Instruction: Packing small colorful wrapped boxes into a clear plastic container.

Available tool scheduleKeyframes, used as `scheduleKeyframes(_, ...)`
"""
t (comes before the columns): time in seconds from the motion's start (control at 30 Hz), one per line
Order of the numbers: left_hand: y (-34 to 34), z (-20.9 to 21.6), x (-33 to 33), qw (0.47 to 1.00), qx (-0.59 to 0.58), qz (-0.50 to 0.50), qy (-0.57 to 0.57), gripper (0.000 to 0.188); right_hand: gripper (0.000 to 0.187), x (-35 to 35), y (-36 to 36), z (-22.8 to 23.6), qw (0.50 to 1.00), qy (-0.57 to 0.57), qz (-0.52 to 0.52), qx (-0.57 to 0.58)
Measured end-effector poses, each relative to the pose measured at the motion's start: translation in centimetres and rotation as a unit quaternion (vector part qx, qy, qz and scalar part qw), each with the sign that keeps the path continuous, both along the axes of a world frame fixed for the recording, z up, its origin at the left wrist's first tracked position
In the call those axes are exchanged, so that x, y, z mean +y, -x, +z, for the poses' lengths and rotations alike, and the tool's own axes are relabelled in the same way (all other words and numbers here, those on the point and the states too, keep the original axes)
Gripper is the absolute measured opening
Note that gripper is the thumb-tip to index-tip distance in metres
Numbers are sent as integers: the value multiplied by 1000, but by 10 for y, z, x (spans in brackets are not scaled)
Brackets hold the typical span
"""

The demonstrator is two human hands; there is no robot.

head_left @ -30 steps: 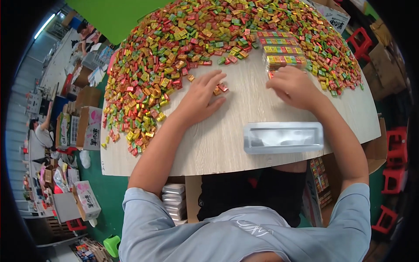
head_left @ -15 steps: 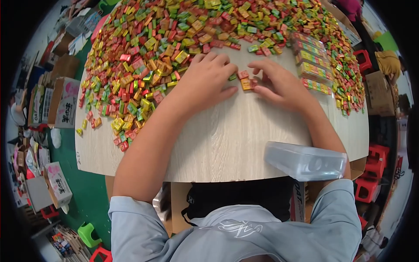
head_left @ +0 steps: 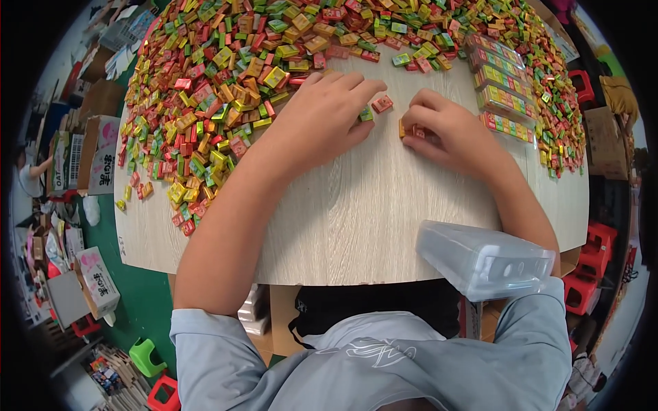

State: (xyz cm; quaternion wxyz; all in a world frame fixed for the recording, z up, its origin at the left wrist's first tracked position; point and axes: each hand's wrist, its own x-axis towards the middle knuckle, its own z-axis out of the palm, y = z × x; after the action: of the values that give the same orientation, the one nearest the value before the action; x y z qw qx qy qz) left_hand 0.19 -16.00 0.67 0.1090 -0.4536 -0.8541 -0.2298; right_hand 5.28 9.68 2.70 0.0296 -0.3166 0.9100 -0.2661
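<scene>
Small wrapped candies [head_left: 226,89] in red, orange, yellow and green are heaped over the far and left table. My left hand [head_left: 329,113] rests palm down beside the heap, thumb and forefinger apart. A green candy [head_left: 367,114] lies in the gap between them, and a red candy [head_left: 382,104] sits just past the forefinger. To the right, my right hand [head_left: 449,130] pinches a few orange and red candies [head_left: 414,130] on the tabletop; its fingers partly cover them.
Clear plastic boxes filled with rows of candies [head_left: 506,92] stand in a column at the right. An empty clear plastic box [head_left: 483,259] leans over the near table edge by my right forearm. Cartons [head_left: 103,154] and red stools [head_left: 591,253] flank the wooden table [head_left: 343,233].
My right hand has closed on the orange and red candies and drawn slightly right. One red candy now lies apart, nearer my left hand. The left thumb and forefinger have spread wider.
</scene>
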Motion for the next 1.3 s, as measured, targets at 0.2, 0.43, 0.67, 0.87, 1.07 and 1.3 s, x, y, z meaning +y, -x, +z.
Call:
scheduleKeyframes(0.2,4,5,8,998,-47,-15,34,44,20,-8,5,-13,996,25,-73,38)
scheduleKeyframes(0.43,-14,11,13,991,-128,4,-23,32,28,-7,6,-18,994,41,-63,84)
scheduleKeyframes(0.67,-15,15,6,988,-157,-9,-5,30,30,-5,5,-16,996,33,-55,67)
scheduleKeyframes(0.87,-13,16,4,977,-206,58,-13,25,28,-11,-6,-12,993,5,-106,42)
scheduleKeyframes(1.07,-27,19,11,979,-201,-11,-12,29,28,-10,-1,-20,992,31,-90,78)
scheduleKeyframes(1.3,-22,20,4,977,-210,-46,2,33,26,-5,-1,-15,995,26,-64,71)
